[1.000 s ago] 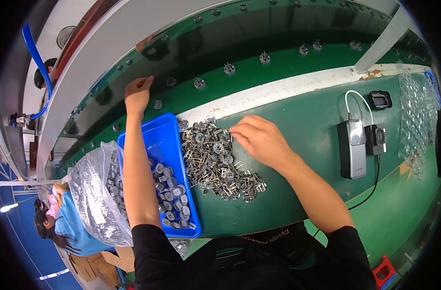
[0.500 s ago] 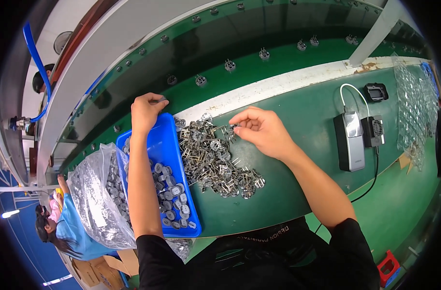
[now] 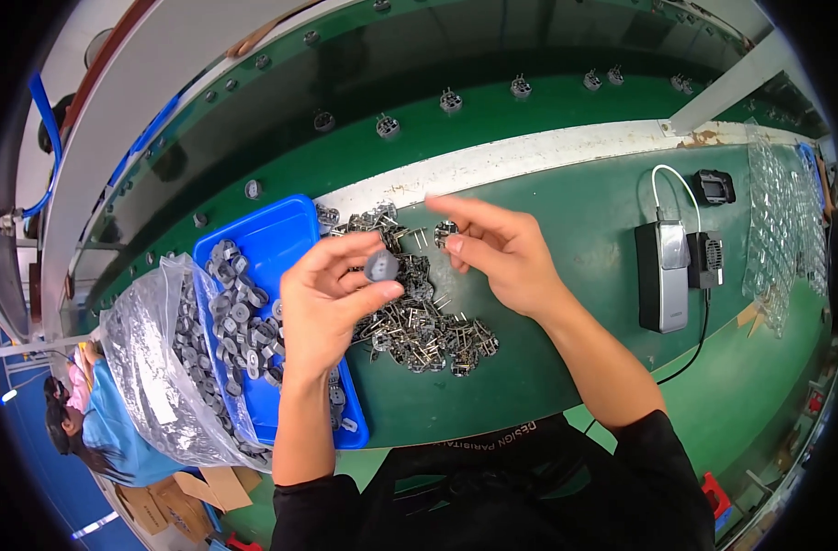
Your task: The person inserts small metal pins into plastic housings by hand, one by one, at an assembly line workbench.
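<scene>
- Holding, head view: the left hand [image 3: 318, 298] is pinching a grey cap [image 3: 380, 266] between thumb and index finger, gap only as wide as the piece, other fingers curling loosely behind.
- The right hand [image 3: 506, 253] is gripping a metal-pronged part [image 3: 445, 235], thumb pressing on it, index finger stretching out clear; the opposing finger is partly hiding, so its exact contact I cannot tell.
- Change: the left hand is now hovering over the near-left side of the pronged-part pile [image 3: 428, 344], having come nearer and rightward from the belt [image 3: 341, 161] side; the right hand is keeping its part up at the pile's far right edge.
- Meaning, as judged: one piece of each kind is now sitting in hand, close together but apart, so they are apparently not being joined yet.
- Left of the pile, a blue tray [image 3: 281, 225] is holding loose grey caps [image 3: 240, 312]; a clear plastic bag [image 3: 139, 358] is lying against its left side.
- Far side: more pronged pieces [image 3: 450, 100] are standing spaced along the belt.
</scene>
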Demonstrator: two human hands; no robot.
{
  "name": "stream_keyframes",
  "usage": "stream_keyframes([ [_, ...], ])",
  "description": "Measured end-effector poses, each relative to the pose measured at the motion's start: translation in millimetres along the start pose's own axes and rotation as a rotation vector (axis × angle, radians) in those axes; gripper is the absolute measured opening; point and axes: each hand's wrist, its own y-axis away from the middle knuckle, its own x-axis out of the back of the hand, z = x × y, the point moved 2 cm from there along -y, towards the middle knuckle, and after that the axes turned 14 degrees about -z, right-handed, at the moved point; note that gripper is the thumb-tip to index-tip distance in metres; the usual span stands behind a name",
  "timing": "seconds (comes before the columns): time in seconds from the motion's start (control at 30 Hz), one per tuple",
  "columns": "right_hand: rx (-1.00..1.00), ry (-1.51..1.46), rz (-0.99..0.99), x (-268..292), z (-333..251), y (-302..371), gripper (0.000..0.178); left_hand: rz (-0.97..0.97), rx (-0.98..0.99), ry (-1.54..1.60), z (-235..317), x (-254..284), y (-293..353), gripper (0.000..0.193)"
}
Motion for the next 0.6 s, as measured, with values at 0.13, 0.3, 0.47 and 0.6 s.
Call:
stream_keyframes([
  [0.13,-0.112,-0.043,-0.133,-7,-6,2,0.02,-0.03,-0.022,-0.157,-8,-3,1,0.042],
  [0.3,-0.117,-0.062,-0.136,-10,6,3,0.019,0.08,0.136,-0.248,-11,-4,4,0.037],
  [0.47,0.067,0.451,-0.099,-32,-4,10,0.013,0.101,0.06,-0.443,-23,-9,8,0.043],
  [0.6,0.09,0.469,-0.037,-35,-2,12,0.01,0.082,-0.025,-0.747,-13,-13,9,0.043],
])
